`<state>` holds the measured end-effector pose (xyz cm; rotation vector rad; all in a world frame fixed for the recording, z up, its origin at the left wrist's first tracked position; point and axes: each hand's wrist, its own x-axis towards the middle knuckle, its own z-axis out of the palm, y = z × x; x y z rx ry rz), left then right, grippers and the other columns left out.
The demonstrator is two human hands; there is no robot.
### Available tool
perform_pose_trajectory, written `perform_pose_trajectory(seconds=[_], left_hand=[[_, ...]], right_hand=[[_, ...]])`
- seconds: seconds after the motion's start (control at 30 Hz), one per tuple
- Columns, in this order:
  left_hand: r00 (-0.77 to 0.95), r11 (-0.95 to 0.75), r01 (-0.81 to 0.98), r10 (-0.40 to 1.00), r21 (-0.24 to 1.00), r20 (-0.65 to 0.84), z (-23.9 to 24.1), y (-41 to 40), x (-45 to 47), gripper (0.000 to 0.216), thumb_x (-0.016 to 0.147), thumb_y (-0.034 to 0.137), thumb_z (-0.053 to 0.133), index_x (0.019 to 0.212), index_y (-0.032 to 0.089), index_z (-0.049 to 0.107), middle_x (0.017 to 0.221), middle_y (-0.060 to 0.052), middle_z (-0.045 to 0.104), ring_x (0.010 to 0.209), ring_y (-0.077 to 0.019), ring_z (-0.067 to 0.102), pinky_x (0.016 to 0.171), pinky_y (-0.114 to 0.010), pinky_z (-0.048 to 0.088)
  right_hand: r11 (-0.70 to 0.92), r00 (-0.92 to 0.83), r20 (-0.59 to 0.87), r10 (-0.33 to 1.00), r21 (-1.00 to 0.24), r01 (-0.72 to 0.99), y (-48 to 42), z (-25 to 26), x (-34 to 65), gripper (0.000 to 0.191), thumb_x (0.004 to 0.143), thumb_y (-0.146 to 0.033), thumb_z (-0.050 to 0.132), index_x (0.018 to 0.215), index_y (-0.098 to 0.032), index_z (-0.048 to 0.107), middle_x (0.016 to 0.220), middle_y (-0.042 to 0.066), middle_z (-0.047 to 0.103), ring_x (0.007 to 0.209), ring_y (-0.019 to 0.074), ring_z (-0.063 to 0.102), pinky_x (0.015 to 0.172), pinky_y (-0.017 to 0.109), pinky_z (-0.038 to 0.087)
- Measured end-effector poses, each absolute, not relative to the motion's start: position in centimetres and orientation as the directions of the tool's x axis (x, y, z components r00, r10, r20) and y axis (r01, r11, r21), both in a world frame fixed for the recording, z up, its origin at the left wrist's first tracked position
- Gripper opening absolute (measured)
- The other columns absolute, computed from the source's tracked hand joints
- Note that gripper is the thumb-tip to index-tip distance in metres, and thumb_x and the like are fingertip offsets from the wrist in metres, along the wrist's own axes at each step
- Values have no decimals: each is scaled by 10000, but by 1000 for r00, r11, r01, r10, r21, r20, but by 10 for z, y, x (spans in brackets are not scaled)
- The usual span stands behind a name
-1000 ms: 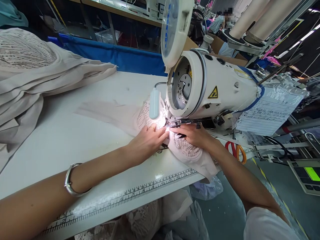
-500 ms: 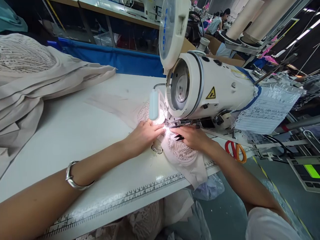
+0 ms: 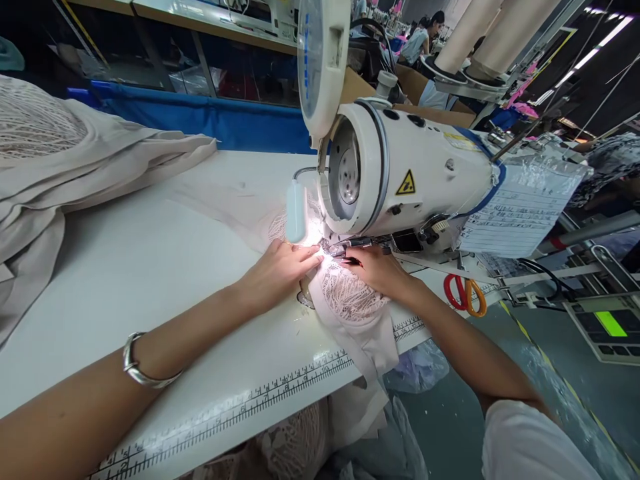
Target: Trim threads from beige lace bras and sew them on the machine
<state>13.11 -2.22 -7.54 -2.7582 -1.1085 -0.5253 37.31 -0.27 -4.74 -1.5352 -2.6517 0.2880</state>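
Underneath, white table (image 3: 150, 267), crowded workshop.

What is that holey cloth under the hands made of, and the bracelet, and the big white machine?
The cloth looks like pale pink lace: a pattern of small holes shows through it. The bracelet on the left wrist seems to be polished silver-coloured metal, as it shines. The sewing machine has a smooth, glossy white shell, perhaps painted metal or plastic; the look leaves that open.

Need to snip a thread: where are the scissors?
The red-and-orange-handled scissors lie on the white table's right edge, beside the right hand.
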Motion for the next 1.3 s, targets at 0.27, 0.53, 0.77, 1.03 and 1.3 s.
perform_pose_trajectory(seconds=[0.27,0.53,0.77,1.03,1.3], left_hand=[[650,-652,754,724,-79,230,-54,-62,165,391,1034,349,406,855,103,652,790,-115,610,737,-252,567,625,-366,449],[606,-613,788,758,-56,239,-78,-73,173,535,1030,377,425,1296,-71,547,1322,-299,577,1321,-442,486,1056,-546,445],[616,-634,773,742,-22,266,-82,-70,169,499,1021,354,434,1329,-34,495,1322,-288,585,1335,-438,491,1053,-559,465],[645,-680,732,713,45,276,-80,-62,163,399,1000,252,432,1320,19,481,1279,-243,602,1318,-404,504,1046,-552,479],[665,-726,678,673,118,323,-78,-49,150,367,1002,174,374,1312,41,519,1250,-222,633,1308,-379,516,1018,-574,497]], right_hand=[[400,-411,5,912,-244,884,-7,-53,372,148,901,-328,663,1021,-244,649,901,36,688,789,202,607,614,260,381],[458,-457,47,888,-175,872,-5,-62,378,276,882,-158,603,1143,-218,671,986,68,716,819,209,622,643,270,390],[676,-665,126,736,-195,711,-6,-61,390,595,789,19,471,1237,-310,683,1087,13,692,916,168,609,672,246,402],[702,-692,118,712,-139,699,-8,-57,387,599,779,11,465,1265,-275,665,1005,24,676,865,169,575,650,251,375],[689,-684,95,724,-151,709,-4,-67,386,519,824,-15,467,1237,-268,656,1045,34,666,872,174,565,705,265,388]])
